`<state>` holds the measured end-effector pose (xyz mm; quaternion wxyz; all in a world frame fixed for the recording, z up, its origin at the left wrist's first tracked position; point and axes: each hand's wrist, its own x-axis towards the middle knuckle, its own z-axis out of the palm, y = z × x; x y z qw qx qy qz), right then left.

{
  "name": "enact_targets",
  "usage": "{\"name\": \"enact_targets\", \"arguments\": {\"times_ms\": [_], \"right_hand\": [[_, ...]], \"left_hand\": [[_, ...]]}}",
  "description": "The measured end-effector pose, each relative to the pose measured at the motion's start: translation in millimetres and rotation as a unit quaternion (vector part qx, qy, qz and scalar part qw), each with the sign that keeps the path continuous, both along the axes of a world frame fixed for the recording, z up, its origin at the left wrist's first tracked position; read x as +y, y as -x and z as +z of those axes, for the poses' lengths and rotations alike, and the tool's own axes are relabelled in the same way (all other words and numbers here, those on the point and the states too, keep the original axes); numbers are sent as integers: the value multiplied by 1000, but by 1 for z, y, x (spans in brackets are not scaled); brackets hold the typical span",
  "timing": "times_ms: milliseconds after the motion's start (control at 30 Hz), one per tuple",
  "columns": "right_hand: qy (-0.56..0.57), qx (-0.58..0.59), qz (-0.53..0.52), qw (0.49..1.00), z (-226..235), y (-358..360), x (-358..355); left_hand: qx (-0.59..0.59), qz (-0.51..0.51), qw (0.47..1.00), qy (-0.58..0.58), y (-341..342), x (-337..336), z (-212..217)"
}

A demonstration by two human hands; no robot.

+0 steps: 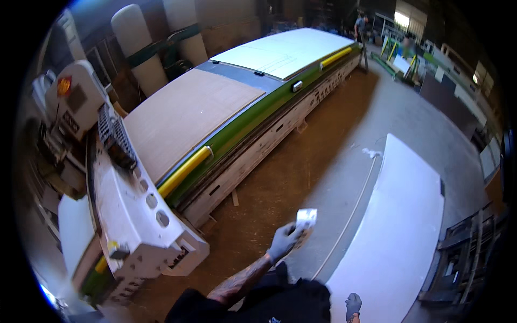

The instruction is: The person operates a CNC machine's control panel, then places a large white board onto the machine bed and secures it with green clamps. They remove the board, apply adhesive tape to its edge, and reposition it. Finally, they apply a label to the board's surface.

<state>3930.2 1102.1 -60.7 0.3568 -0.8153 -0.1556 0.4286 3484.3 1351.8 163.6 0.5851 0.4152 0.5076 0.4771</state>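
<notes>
My left hand (pixel 282 241), in a grey glove, reaches forward above the floor. Its fingers are closed on a small white blocky object (pixel 307 216) with a tan part below it; its exact kind is too blurred to tell. At the lower right, my right hand (pixel 353 306), also gloved in grey, hangs in front of a large white sheet (pixel 396 215). Its fingers look curled in, and nothing shows in them.
A long machine bed with a green side (pixel 253 121) carries a tan board (pixel 188 113) and a white panel (pixel 285 51). A white gantry (pixel 145 215) stands at left. Along the floor runs a pale hose (pixel 353 211). Dark racks (pixel 458 258) sit at right; another person (pixel 361 26) stands far back.
</notes>
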Motion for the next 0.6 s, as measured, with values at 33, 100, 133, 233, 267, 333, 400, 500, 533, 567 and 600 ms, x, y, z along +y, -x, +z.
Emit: {"name": "enact_targets", "arguments": {"times_ms": [33,100,133,233,267,333,400,500,533,567,600], "right_hand": [[8,3,40,999,16,18,23],[76,24,45,996,25,34,65],[92,36,58,993,20,38,90],[136,67,96,984,-10,28,185],[154,66,107,980,-18,17,220],[192,48,157,968,-38,-19,294],[262,-54,351,897,-60,-66,354],[274,-234,609,707,-80,-154,472],[267,-244,595,718,-80,-175,521],[208,-186,468,839,-69,-180,590],[94,-95,295,946,-38,-176,662]], "left_hand": [[13,22,999,-43,-11,47,18],[9,13,997,-72,-25,144,27],[-40,25,996,-72,-35,187,28],[-28,26,991,-126,-57,312,42],[-28,28,992,-122,-70,354,46],[-5,48,990,-133,-90,428,54],[13,79,991,-110,-109,490,52],[-1,98,989,-109,-148,596,60],[5,107,987,-119,-156,626,61],[10,129,985,-115,-160,644,55],[-15,126,986,-111,-168,668,51]]}}
